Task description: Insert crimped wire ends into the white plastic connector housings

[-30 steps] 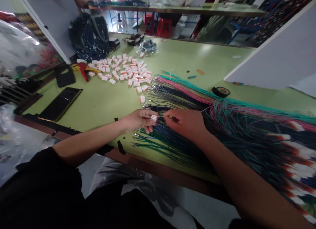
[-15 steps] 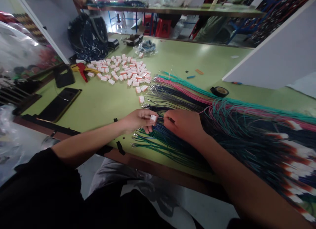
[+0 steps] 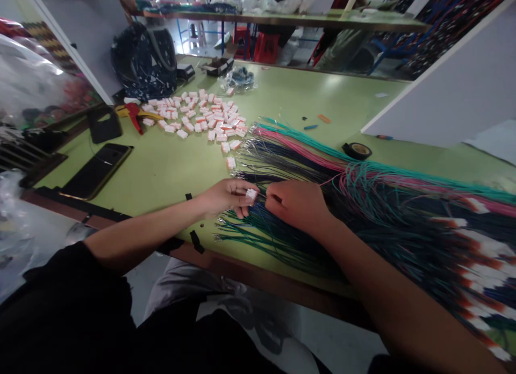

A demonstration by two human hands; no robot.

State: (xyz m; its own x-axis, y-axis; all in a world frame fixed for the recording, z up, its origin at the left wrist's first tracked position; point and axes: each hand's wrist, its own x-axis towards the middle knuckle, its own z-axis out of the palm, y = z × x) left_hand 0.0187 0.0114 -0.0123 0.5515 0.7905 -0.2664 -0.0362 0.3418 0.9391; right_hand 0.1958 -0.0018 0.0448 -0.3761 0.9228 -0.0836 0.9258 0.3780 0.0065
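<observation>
Between the thumb and fingers of my left hand is a small white connector housing. My right hand is closed just to the right of it, its fingers pinching a thin wire that runs toward the housing. Whether the wire's tip sits inside the housing is too small to tell. Beneath both hands lie rows of loose wires in green, dark blue, black, pink and teal, their metal-tipped ends pointing left. A pile of white and orange connector housings lies beyond my left hand.
Finished-looking white and orange connectors sit on wire bundles at the right. A black tape roll lies behind the wires. On the left are a phone and a red and yellow tool. A white panel stands at right.
Both hands stay almost in place, still holding the connector housing and the wire. My right hand has shifted very slightly left.
</observation>
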